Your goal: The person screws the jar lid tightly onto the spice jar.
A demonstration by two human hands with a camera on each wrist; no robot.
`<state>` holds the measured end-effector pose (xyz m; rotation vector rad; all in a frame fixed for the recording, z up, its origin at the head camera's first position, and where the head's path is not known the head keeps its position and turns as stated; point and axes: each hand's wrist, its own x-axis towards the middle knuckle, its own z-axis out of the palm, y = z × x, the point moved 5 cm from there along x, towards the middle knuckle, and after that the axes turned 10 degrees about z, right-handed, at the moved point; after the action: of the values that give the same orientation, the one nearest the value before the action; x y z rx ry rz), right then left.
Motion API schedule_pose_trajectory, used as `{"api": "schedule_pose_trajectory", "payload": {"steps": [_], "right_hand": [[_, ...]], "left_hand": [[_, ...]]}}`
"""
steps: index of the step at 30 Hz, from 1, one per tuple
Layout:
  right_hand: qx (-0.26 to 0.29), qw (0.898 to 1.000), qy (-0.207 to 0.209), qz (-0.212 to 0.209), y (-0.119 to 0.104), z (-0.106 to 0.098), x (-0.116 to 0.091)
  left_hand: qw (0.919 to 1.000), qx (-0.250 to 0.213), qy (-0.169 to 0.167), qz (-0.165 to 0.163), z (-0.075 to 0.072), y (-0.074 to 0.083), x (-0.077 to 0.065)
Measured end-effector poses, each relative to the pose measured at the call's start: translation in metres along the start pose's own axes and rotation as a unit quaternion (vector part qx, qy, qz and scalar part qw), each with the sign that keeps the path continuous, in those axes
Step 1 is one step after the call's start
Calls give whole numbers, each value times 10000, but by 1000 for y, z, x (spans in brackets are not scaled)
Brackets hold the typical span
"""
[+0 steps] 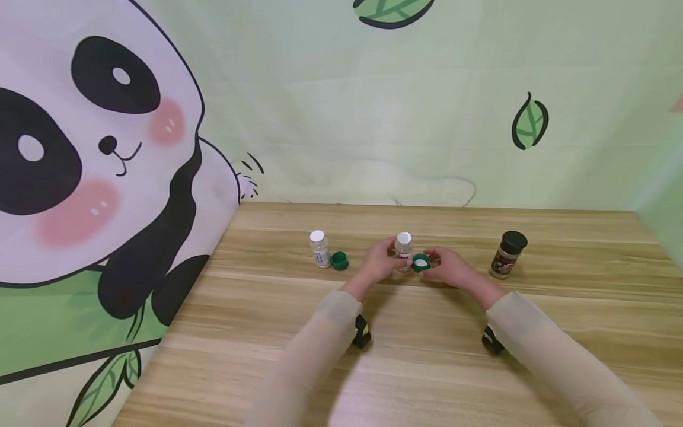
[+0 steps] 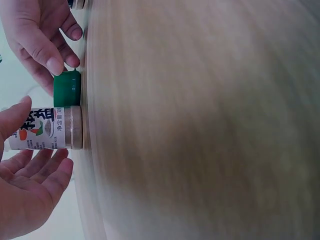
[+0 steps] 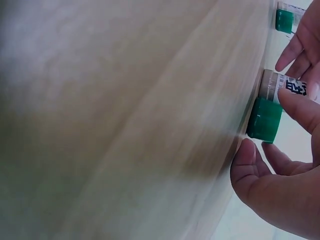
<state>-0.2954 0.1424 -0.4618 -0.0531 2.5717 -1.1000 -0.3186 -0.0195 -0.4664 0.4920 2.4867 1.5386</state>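
Note:
My left hand (image 1: 379, 260) holds a small clear spice bottle (image 1: 404, 241) with a printed label, upright on the table. Its thumb lies across the front and its fingers are at the left side. The bottle's top is white, with no lid on it. Close beside it, a green screw cap (image 1: 421, 262) sits upside down, its white inside showing. Thumb and fingertips of my right hand (image 1: 450, 268) are at the cap's edge. In the right wrist view the cap (image 3: 265, 120) lies between thumb and fingers, right against the bottle (image 3: 270, 84).
To the left stands another uncapped spice bottle (image 1: 320, 250) with a white top, a green cap (image 1: 339, 261) beside it. A spice bottle with a black lid (image 1: 504, 255) stands at the right. Behind the wooden table (image 1: 427, 379) hangs a panda-print cloth (image 1: 331, 118).

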Motion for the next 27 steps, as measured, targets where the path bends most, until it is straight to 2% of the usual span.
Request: {"api": "schedule_pose_trajectory", "payload": {"steps": [10,17,21,27], "right_hand": [[99,9999,58,-34,0,2,2],[10,9999,113,43,3,3,3],[-43,9999,113,101,4,4,5],[-53,9998,167,73,3,3,6]], "left_hand": [[9993,333,67,176,3,0,1],[9983,587,12,-15,4,-2,1],[9986,507,-28,-175,4,-2,1],[9989,414,3,-209,2,-2,3]]}}
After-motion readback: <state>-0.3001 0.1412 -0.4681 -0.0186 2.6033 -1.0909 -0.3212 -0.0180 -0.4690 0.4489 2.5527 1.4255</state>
